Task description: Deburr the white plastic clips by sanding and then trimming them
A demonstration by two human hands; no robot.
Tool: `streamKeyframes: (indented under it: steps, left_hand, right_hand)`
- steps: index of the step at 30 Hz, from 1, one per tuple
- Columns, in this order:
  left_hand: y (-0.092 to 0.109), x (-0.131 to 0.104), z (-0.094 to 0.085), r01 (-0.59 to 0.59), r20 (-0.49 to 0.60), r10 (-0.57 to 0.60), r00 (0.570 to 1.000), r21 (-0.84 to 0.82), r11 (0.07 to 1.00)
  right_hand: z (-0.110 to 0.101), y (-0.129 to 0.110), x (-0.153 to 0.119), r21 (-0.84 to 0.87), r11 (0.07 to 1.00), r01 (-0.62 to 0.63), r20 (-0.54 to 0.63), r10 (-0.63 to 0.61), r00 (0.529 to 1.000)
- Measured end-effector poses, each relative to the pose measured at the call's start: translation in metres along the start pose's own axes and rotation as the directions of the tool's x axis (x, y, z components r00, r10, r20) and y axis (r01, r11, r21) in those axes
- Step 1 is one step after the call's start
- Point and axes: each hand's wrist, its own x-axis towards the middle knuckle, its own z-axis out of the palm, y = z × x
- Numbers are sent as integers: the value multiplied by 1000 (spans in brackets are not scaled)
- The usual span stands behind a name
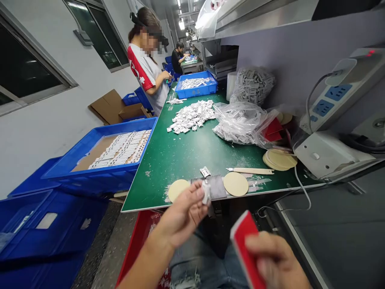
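Observation:
Between the thumb and fingers of my left hand [188,208] is a small white plastic part [206,193], held above the table's front edge. My right hand [272,257] grips a red block [248,243] with a pale edge, lower and to the right; the hand is slightly blurred. Another white part [205,172] lies on the green table [186,154] just beyond my left hand. Two round cream discs lie near the front edge, one [178,190] beside my left fingers and one [236,184] further right. Behind the right disc rests a knife [251,171] with a pale handle.
A heap of white parts [194,115] and a plastic bag of parts [240,124] lie further back. Stacked discs [279,159] and a power strip [331,96] are at right. Blue bins [90,176] stand left. A person [148,60] works at the far left edge; another sits beyond.

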Motion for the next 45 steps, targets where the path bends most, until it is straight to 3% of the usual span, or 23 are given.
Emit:
streamKeyframes:
  steps: [2,4,5,6,8,9,12,15,16,18,20,22,23,24,26,29,30,33,36,37,40,43,45]
  left_hand:
    - [-10,-28,10,185,30,-187,982,-358,915]
    - [-15,-44,19,294,90,-314,945,-654,697]
    - [-15,-47,22,313,114,-344,932,-731,606]
    - [-15,-49,23,322,128,-355,926,-758,567]
    - [-15,-51,23,347,155,-370,916,-766,541]
    - [-15,-51,22,352,160,-369,916,-762,544]
    - [-22,-55,17,241,33,-306,951,-699,674]
    - [-35,-59,16,-117,-278,28,960,-310,944]
    - [-40,-60,16,-271,-358,220,908,-99,958]
    - [-46,-62,18,-488,-396,558,730,271,830]
    - [-50,-62,20,-584,-354,728,587,436,684]
    - [-50,-63,20,-624,-336,782,524,473,622]
    - [-50,-63,20,-635,-334,798,501,485,601]
    - [-49,-63,19,-640,-333,811,482,499,585]
    - [-49,-63,17,-623,-344,800,491,504,599]
    - [-49,-64,14,-607,-318,740,593,426,670]
    - [-50,-64,13,-599,-313,738,598,437,671]
    - [-51,-66,11,-570,-302,781,546,550,611]
    - [-51,-70,9,-587,-297,785,543,534,608]
    - [-52,-72,9,-585,-301,785,542,536,609]
    - [-53,-72,8,-538,-328,762,559,556,634]
    - [-56,-69,10,-614,-376,759,531,446,651]
    - [-59,-67,11,-658,-408,778,478,421,625]
  right_hand:
    - [6,-13,13,-140,980,143,261,-103,960]
    - [11,-26,30,-308,931,194,313,-94,945]
    - [12,-31,38,-350,920,175,213,-104,972]
    - [13,-34,44,-358,918,168,223,-91,971]
    - [15,-34,50,-383,899,211,401,-45,915]
    - [16,-32,50,-398,888,229,433,-38,901]
    - [19,-26,43,-431,895,113,62,-96,993]
    - [24,-26,36,-414,902,121,198,-41,979]
    - [25,-27,35,-426,894,137,232,-39,972]
    - [29,-29,34,-455,880,136,80,-111,991]
    - [32,-28,35,-453,885,113,-8,-131,991]
    - [34,-24,36,-464,879,108,173,-30,984]
    - [34,-22,36,-485,869,96,148,-27,989]
    - [35,-20,35,-489,868,84,7,-93,996]
    - [36,-17,32,-485,867,119,-144,-214,966]
    - [39,-17,24,-491,820,293,229,-202,952]
    - [40,-18,21,-523,799,297,254,-187,949]
    - [43,-20,18,-597,776,204,55,-215,975]
    - [41,-19,20,-574,785,234,242,-110,964]
    - [40,-18,22,-580,783,222,214,-117,970]
    - [38,-15,26,-549,824,144,-38,-197,980]
    - [39,-13,28,-457,882,115,156,-48,987]
    - [41,-13,29,-421,902,93,94,-58,994]
